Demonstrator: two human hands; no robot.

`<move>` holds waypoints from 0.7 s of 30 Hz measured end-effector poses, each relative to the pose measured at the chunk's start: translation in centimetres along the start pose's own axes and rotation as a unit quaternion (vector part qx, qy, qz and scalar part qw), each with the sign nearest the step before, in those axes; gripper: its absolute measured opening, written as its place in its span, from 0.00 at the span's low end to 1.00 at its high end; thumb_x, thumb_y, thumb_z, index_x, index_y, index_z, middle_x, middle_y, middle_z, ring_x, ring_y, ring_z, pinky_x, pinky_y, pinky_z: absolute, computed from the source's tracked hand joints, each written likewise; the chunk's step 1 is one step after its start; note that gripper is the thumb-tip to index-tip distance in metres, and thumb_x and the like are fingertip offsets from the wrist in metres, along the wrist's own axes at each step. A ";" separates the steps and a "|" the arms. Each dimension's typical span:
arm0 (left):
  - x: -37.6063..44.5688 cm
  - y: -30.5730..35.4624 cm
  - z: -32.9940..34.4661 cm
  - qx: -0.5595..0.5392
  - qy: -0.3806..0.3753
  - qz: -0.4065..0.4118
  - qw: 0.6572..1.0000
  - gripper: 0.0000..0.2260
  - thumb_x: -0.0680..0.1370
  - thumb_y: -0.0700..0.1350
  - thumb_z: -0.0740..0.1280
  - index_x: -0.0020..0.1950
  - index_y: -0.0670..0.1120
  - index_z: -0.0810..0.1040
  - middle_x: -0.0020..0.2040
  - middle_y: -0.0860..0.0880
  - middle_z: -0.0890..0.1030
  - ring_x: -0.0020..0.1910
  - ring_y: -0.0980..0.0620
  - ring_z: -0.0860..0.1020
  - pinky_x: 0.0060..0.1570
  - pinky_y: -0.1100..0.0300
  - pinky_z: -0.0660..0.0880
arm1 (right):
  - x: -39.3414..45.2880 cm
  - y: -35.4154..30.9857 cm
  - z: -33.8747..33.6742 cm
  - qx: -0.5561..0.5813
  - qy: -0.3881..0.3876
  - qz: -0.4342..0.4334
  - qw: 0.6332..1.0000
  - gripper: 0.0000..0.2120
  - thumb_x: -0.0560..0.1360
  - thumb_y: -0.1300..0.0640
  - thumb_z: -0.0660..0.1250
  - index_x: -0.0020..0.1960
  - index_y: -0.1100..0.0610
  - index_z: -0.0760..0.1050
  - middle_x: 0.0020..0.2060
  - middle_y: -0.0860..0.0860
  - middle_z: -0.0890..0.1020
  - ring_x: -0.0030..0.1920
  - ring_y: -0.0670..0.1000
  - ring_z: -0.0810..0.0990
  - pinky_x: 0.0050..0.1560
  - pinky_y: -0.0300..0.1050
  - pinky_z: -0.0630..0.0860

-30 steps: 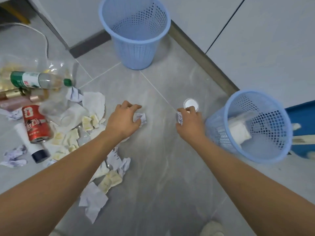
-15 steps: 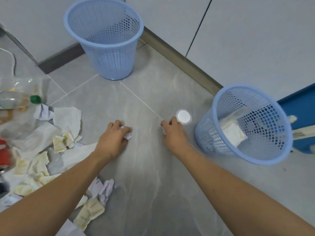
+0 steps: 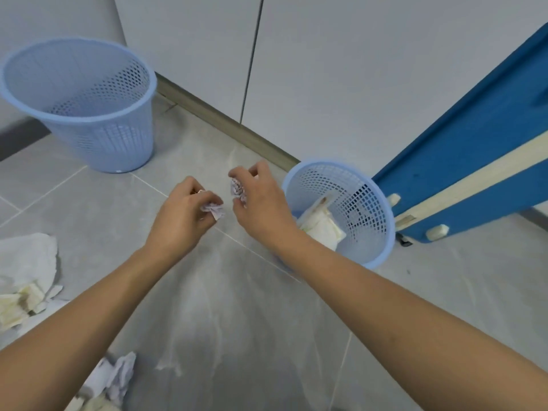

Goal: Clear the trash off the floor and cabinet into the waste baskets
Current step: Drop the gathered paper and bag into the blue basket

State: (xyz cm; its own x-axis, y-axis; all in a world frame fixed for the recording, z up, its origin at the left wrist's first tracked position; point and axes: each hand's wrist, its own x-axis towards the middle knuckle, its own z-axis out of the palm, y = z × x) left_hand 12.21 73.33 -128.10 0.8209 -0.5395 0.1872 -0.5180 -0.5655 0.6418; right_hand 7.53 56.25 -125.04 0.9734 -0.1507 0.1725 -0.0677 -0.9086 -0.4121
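My left hand (image 3: 181,215) grips a small crumpled paper scrap (image 3: 212,208) above the grey floor. Close beside it, my right hand (image 3: 261,203) pinches another crumpled paper scrap (image 3: 238,190), just left of the near blue waste basket (image 3: 382,209). That basket holds a white folded wrapper (image 3: 321,223). A second blue waste basket (image 3: 80,105) stands at the far left by the wall; I see nothing in it. More white tissues and yellowish scraps (image 3: 26,277) lie at the left edge, and crumpled paper (image 3: 115,378) lies under my left forearm.
White cabinet doors (image 3: 326,69) with a tan baseboard run along the back. A blue board with a cream stripe (image 3: 474,161) leans at the right, next to the near basket. Bare grey tiles (image 3: 237,321) lie between my forearms.
Both hands have lifted off the floor with their paper scraps and moved right toward the near basket. The view swung right; the bottles, can and white lid left the frame.
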 end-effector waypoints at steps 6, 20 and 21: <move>3.6 6.4 -1.4 -0.018 0.028 0.067 0.997 0.10 0.75 0.42 0.76 0.56 0.45 0.86 0.48 0.46 0.75 0.46 0.47 0.75 0.46 0.50 0.77 | -0.8 2.0 -6.5 -0.012 0.057 0.037 0.998 0.20 0.74 0.63 0.71 0.64 0.52 0.74 0.54 0.52 0.70 0.46 0.54 0.76 0.46 0.49 0.78; 6.2 17.2 6.7 -0.006 -0.124 0.126 0.984 0.17 0.77 0.40 0.70 0.64 0.54 0.83 0.49 0.49 0.71 0.55 0.43 0.74 0.54 0.55 0.70 | -9.3 11.5 -12.9 -0.064 -0.012 0.209 0.976 0.29 0.74 0.51 0.74 0.73 0.46 0.70 0.61 0.52 0.71 0.56 0.53 0.77 0.51 0.41 0.68; 6.2 17.1 6.6 0.008 -0.151 0.123 0.981 0.20 0.77 0.42 0.70 0.68 0.56 0.81 0.49 0.49 0.72 0.57 0.43 0.74 0.55 0.54 0.70 | -9.5 11.8 -13.0 -0.065 -0.029 0.218 0.973 0.31 0.73 0.49 0.74 0.75 0.45 0.68 0.63 0.52 0.71 0.58 0.53 0.76 0.53 0.43 0.70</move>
State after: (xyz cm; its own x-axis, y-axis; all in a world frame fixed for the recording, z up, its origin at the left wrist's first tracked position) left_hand 6.85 56.20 -120.89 0.5630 -0.8198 0.1050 -0.6972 -0.4029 0.5930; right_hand -5.38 41.89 -119.87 0.8563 -0.5143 -0.0461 -0.5007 -0.8051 -0.3178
